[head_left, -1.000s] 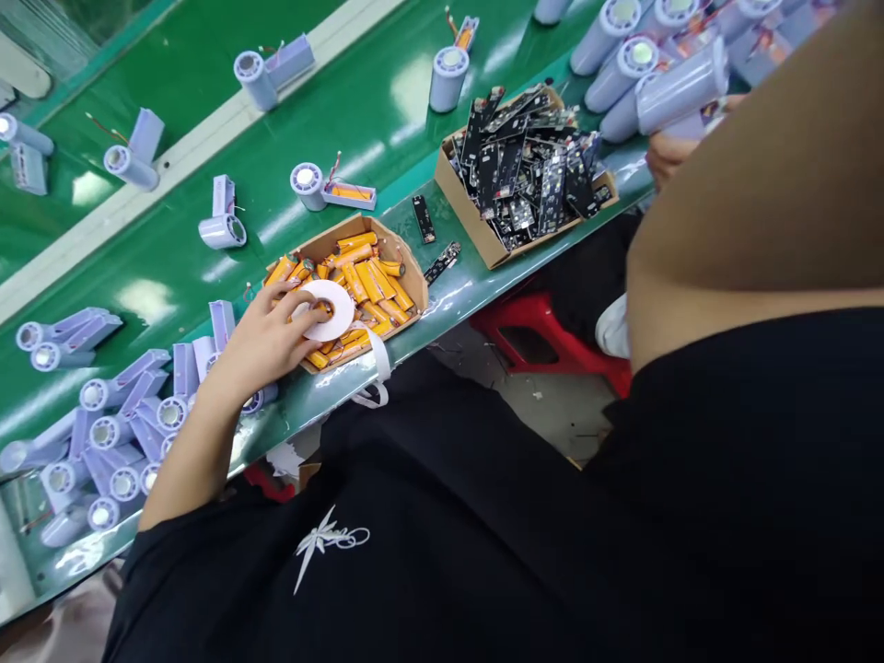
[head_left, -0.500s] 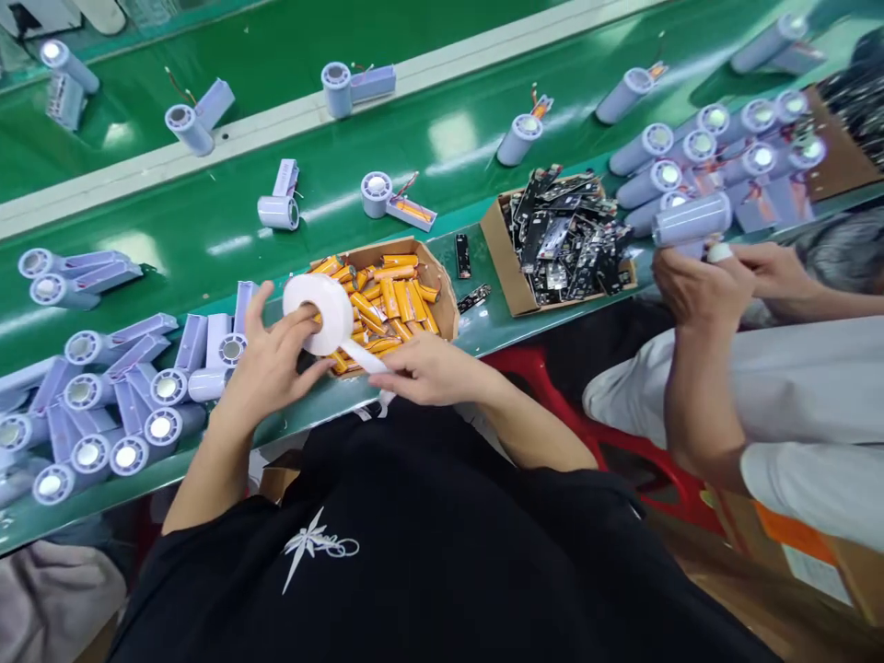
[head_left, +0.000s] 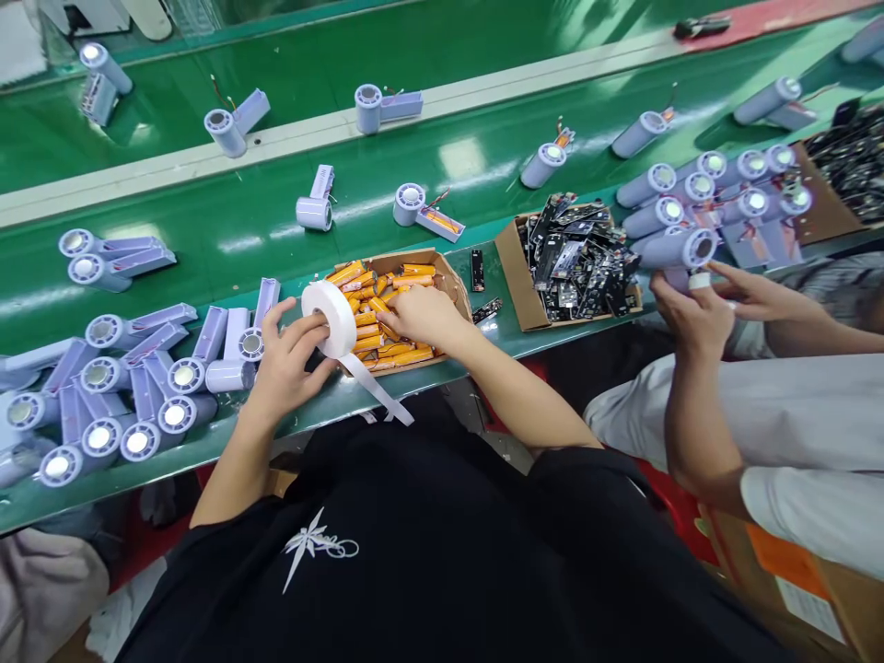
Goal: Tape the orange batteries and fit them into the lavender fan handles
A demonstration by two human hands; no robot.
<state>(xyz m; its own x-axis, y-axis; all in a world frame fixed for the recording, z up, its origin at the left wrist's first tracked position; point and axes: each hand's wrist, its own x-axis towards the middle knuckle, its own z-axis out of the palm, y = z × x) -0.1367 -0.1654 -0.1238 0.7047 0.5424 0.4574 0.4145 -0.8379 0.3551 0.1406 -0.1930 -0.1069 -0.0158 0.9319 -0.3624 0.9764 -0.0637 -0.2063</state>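
Note:
A roll of white tape (head_left: 338,318) is held upright by my left hand (head_left: 290,359), whose fingers go into its core. From the roll a loose strip of tape hangs down over the table's front edge. My right hand (head_left: 424,318) reaches into a cardboard box (head_left: 452,285) of orange wrapped battery cells (head_left: 369,343). Its fingertips are down among the cells, and I cannot see whether they grip one.
Pale lilac fan housings (head_left: 176,414) crowd the left; more stand on the green belt (head_left: 262,198). Right of my box lie loose black circuit boards (head_left: 477,271) and a carton of boards (head_left: 515,276). Beyond, a co-worker's hands (head_left: 697,313) hold a housing.
My right hand has let go of the tape strip and moved up into the box of cells. The strip now dangles free. My left hand still holds the roll.

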